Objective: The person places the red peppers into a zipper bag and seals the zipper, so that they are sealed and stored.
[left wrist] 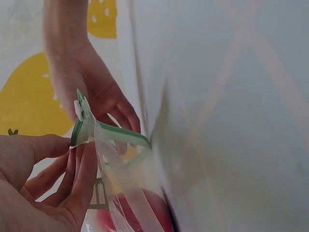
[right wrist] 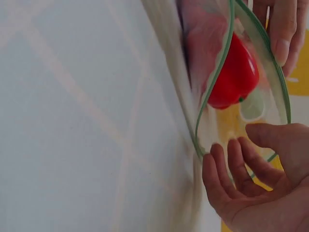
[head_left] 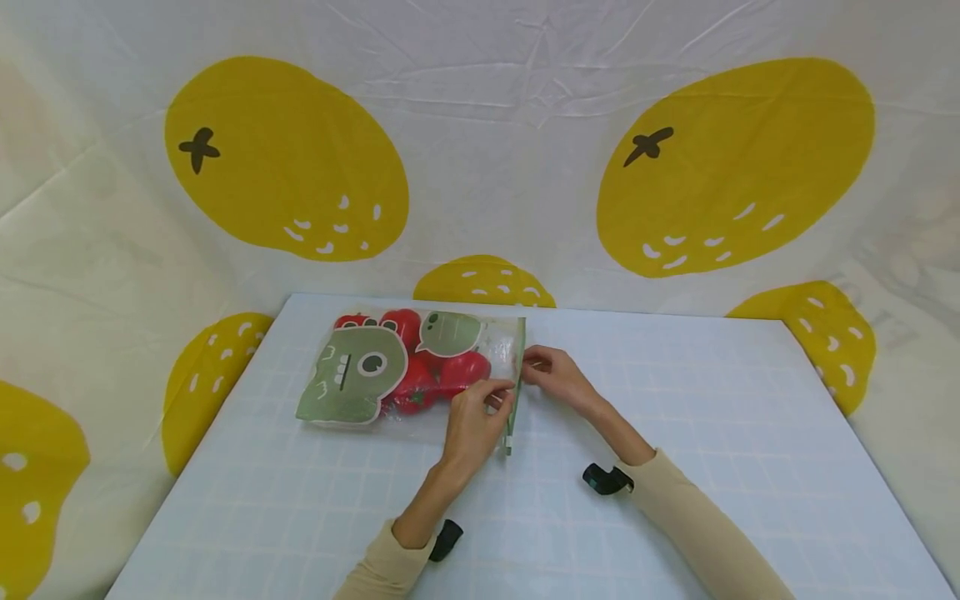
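Note:
A clear zip bag (head_left: 450, 429) with a green cartoon print lies on the table, its green-edged mouth facing right. Several red bell peppers (head_left: 412, 392) fill it; one red bell pepper (right wrist: 236, 72) shows through the parted mouth in the right wrist view. My left hand (head_left: 474, 421) pinches the bag's near mouth edge between thumb and fingers, close to the white slider (left wrist: 79, 110). At the far part of the mouth is my right hand (head_left: 561, 379). Its fingers (right wrist: 236, 164) are loosely bent beside the green rim, thumb apart from them.
A pale checked cloth covers the table (head_left: 712, 467). Behind it hangs a white curtain (head_left: 502, 183) printed with large yellow fruit. Black wrist cameras sit on both forearms, one camera (head_left: 606, 479) at the right sleeve and another camera (head_left: 447, 540) at the left.

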{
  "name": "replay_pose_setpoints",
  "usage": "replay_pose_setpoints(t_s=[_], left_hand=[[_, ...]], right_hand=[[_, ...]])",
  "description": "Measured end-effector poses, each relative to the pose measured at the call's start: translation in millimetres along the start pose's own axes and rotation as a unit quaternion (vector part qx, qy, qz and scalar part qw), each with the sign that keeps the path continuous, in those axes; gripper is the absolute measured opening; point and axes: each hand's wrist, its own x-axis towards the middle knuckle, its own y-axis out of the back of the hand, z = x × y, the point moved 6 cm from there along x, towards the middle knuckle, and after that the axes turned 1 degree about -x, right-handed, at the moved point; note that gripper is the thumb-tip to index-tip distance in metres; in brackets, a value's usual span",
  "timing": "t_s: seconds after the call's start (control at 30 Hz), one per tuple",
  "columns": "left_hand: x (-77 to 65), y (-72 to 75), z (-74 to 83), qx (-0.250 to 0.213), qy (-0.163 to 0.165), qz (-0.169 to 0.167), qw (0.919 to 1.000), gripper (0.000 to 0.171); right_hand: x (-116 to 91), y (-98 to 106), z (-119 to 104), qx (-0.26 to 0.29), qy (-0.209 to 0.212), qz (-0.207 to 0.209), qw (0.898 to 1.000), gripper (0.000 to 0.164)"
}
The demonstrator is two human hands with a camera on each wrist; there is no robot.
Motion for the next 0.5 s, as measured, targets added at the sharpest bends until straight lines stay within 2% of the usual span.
replay_pose_setpoints(t_s=[0.23,0.5], left_hand=[[-6.2,1.6,-1.6,0.047,0.01,-0.03,0.9984,0.015],[-16.3,8.7,-7.5,0.062,0.034,-0.046,0.9964,0.013]], right_hand=[[-16,4,-7,-0.055,0.046,0.059,0.996,0.015],[-36,4,-10,-0.097,0.079,0.093,0.988,0.006]])
